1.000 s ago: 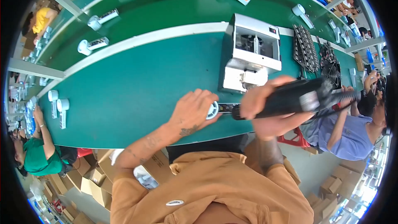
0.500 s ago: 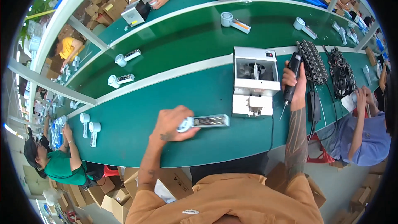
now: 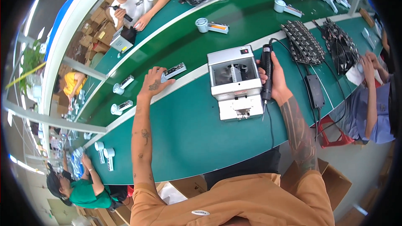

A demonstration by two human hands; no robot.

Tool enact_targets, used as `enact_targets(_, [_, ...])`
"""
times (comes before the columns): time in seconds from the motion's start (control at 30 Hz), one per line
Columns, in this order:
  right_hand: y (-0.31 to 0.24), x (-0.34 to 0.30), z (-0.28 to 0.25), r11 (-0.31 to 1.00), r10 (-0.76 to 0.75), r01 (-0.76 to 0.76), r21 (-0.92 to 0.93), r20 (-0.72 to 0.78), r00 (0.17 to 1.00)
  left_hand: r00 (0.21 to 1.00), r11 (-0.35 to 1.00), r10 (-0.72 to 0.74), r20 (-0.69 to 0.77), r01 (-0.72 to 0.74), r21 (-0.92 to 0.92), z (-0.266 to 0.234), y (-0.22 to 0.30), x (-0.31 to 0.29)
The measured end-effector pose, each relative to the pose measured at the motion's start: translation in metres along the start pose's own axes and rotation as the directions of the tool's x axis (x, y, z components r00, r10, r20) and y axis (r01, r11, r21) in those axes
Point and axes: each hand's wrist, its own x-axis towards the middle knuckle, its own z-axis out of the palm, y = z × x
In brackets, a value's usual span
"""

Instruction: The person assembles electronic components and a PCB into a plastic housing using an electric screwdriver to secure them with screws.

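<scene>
My left hand (image 3: 154, 83) reaches over the far rail onto the green belt. Its fingers and thumb close around the round head of a pale blue handheld housing (image 3: 174, 70), whose long dark-filled handle points away to the right. The palm hides most of that head. My right hand (image 3: 277, 77) grips a black electric screwdriver (image 3: 266, 71), held upright with its thin bit pointing down. The tool is close to the right side of a silver screw feeder (image 3: 235, 86) on the green bench.
Strips of black parts (image 3: 302, 42) and a black power adapter (image 3: 315, 90) with cables lie to the right. Similar housings (image 3: 109, 155) stand at the bench's left end; another (image 3: 209, 26) lies on the belt. Co-workers sit left, right and across, one in a white shirt (image 3: 140, 2).
My left hand has carried the pale blue housing from the near bench, forward and left, onto the belt. The screwdriver in my right hand is now closer to the screw feeder. The view has shifted.
</scene>
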Motion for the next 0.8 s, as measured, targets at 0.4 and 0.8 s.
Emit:
enact_targets(0.4, [0.000, -0.005, 0.013, 0.991, -0.073, 0.077, -0.106, 0.034, 0.997, 0.945, 0.959, 0.284, -0.161, -0.280, 0.044, 0.006, 0.101, 0.167])
enact_targets(0.8, [-0.011, 0.002, 0.005, 0.996, 0.055, -0.042, -0.081, 0.169, 0.984, 0.961, 0.963, 0.263, 0.080, -0.267, 0.038, 0.003, 0.128, 0.262])
